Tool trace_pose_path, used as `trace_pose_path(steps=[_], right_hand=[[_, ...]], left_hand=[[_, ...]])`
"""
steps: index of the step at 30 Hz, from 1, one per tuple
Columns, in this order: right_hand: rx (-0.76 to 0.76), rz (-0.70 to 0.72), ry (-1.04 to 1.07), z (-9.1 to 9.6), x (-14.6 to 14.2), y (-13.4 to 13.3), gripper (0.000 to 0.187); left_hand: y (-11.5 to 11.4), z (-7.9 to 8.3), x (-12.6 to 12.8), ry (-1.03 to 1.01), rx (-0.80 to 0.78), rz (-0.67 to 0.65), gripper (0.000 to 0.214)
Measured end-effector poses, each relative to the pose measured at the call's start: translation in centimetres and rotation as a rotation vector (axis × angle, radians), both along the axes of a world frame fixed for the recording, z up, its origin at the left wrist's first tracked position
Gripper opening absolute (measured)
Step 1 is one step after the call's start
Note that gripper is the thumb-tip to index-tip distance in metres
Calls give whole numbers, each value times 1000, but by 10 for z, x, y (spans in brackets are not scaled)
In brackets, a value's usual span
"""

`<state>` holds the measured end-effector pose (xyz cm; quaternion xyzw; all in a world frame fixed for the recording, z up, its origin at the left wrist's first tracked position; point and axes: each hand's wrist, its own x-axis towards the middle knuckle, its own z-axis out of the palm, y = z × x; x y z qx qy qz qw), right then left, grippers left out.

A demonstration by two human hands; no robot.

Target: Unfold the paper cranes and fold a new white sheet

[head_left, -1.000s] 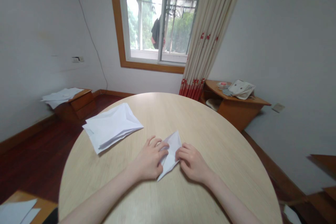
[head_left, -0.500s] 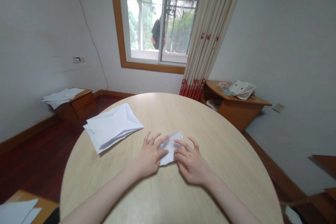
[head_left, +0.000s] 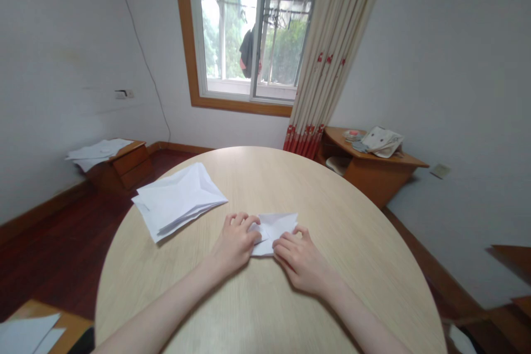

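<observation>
A small folded sheet of white paper lies on the round wooden table, creased toward its middle. My left hand is at its left edge, fingers curled and closed on that side. On the lower right part rests my right hand, its fingers bent and pressed together on the paper. The fingers hide both side edges in part. Left of my hands sits a stack of white paper sheets, some with crease lines.
White sheets lie on a low wooden cabinet at the left wall and on a surface at the lower left. A corner desk with a cloth bag stands behind the table at right. A curtain hangs beside the window.
The fingers of both hands have curled in from a more spread pose. The paper now lies flatter and turned a little, with its top edge more level and its upper right corner farther right.
</observation>
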<state>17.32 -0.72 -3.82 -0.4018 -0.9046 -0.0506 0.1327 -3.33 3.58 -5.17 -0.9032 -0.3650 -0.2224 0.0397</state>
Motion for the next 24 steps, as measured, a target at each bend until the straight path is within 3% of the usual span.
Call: trace_pose_path(steps=[5,11,24], right_hand=[[-4,-33,-22,4,0,-1,15],[-16,-43,-27,6,2,-1,14],[113,-112,-15,-9,-6,2,17]], left_hand=[[-6,7,2,-42,-79,-8,14],[-12,15,6,72,-152,-21,13],[-9,8,8,118,-197,8,21]])
